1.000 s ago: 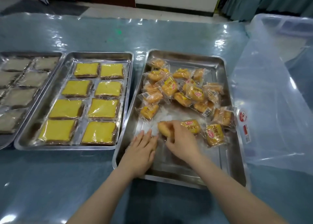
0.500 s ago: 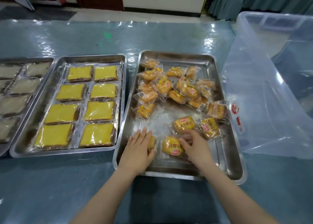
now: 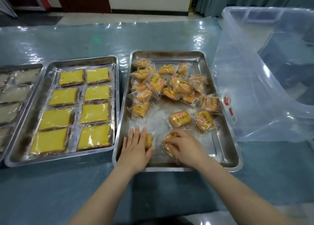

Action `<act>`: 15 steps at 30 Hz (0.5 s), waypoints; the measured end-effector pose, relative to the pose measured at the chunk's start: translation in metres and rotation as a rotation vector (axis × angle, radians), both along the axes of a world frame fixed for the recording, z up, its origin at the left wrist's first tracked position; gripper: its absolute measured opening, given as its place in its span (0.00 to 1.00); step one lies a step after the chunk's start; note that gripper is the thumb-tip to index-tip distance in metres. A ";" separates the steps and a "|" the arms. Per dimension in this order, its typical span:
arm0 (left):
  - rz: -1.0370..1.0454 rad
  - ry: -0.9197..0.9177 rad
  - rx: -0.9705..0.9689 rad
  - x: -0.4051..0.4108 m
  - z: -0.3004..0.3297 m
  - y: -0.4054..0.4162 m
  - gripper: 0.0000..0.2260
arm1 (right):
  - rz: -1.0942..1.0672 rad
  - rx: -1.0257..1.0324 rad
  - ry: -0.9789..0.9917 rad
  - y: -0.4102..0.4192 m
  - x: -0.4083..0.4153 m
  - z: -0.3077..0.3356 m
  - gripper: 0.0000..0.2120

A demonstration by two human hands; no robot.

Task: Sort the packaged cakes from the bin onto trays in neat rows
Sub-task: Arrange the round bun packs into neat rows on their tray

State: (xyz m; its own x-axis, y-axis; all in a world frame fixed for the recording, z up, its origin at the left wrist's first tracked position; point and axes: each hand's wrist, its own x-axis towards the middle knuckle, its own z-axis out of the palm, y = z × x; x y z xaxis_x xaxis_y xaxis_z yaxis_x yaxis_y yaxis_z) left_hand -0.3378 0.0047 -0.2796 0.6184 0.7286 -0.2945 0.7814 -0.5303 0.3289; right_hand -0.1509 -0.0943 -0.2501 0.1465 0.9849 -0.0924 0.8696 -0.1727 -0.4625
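1. My left hand (image 3: 136, 148) lies flat with its fingers straight, pressing down on a wrapped small cake (image 3: 148, 140) in the near left corner of the steel tray (image 3: 226, 150).
2. My right hand (image 3: 185, 148) sits just beside it, fingers curled over a second wrapped cake (image 3: 167, 142); it grips the packet against the tray floor.
3. Just beyond my right hand, two more packets lie label-up side by side: one (image 3: 179, 118) straight ahead of the fingers, the other (image 3: 204, 121) further to the right.
4. Farther out from both hands, a loose heap of orange packets (image 3: 169, 87) fills the far half of the same tray, overlapping in no order.
5. Left of my left hand stands a second tray (image 3: 30, 105) holding eight flat yellow cakes (image 3: 94, 113) in two neat columns.
6. Left of that again, a third tray (image 3: 22, 66) with pale packets is cut off by the frame edge.
7. Right of my right hand, a clear plastic bin (image 3: 254, 88) rests tilted just beside the tray's rim.
8. Everything stands on the table (image 3: 51, 190), under a glossy blue-grey cover.
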 end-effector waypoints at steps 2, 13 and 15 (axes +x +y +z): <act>0.013 -0.043 0.033 0.000 0.005 -0.001 0.31 | -0.121 0.013 0.043 -0.007 -0.001 0.000 0.14; -0.206 -0.011 0.083 -0.006 0.006 0.000 0.29 | -0.291 -0.063 0.104 -0.027 -0.021 -0.001 0.27; -0.252 0.025 0.031 -0.011 0.004 0.002 0.31 | -0.433 -0.076 0.046 -0.026 -0.028 0.002 0.26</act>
